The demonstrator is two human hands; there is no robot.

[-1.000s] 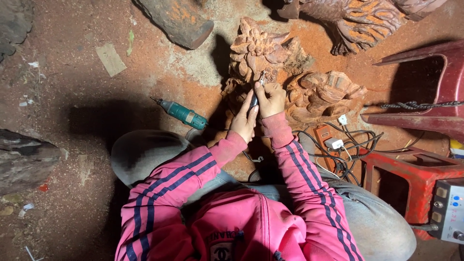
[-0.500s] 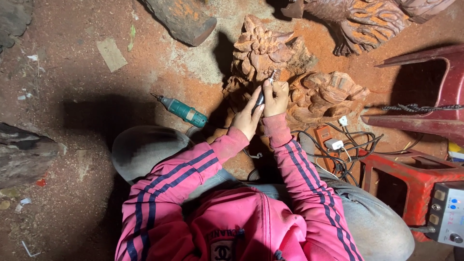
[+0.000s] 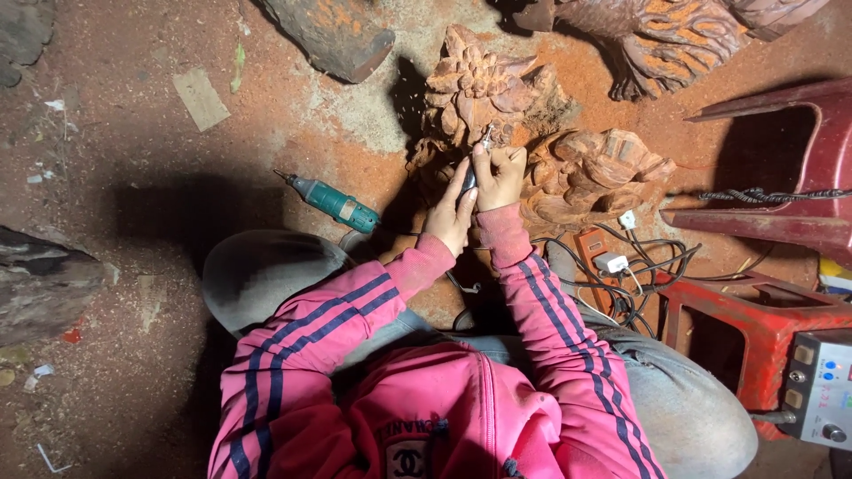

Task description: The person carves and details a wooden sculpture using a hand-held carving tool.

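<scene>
pink jacket (image 3: pixel 426 399): it is filling the bottom of the view, closest to the camera, with both sleeves reaching forward.
left hand (image 3: pixel 451 213): it is curling its fingers around the back of the small tool, likely to keep it steady.
right hand (image 3: pixel 499 175): it is pinching the small tool near its front like a pencil, likely so the tip goes just where it is wanted.
small tool (image 3: pixel 475 164): it is sitting between both hands, with its thin tip touching the wood carving.
wood carving (image 3: pixel 497 102): it is lying on the ground right in front of the hands, all bumpy and leafy, just past the knees.
green tool (image 3: pixel 335 202): it is resting on the ground to the left of the hands, near but not touching them.
wires (image 3: pixel 621 266): they are lying in a tangle to the right, close by the right sleeve, so that side is crowded.
red stool (image 3: pixel 754 319): it is standing on the right with a grey box (image 3: pixel 821 386) beside it.
ground (image 3: pixel 133 177): it is covered in red dust, and the left side is having the most open room.
far carving (image 3: pixel 657 35): it is lying at the top edge, well apart from the hands.
</scene>
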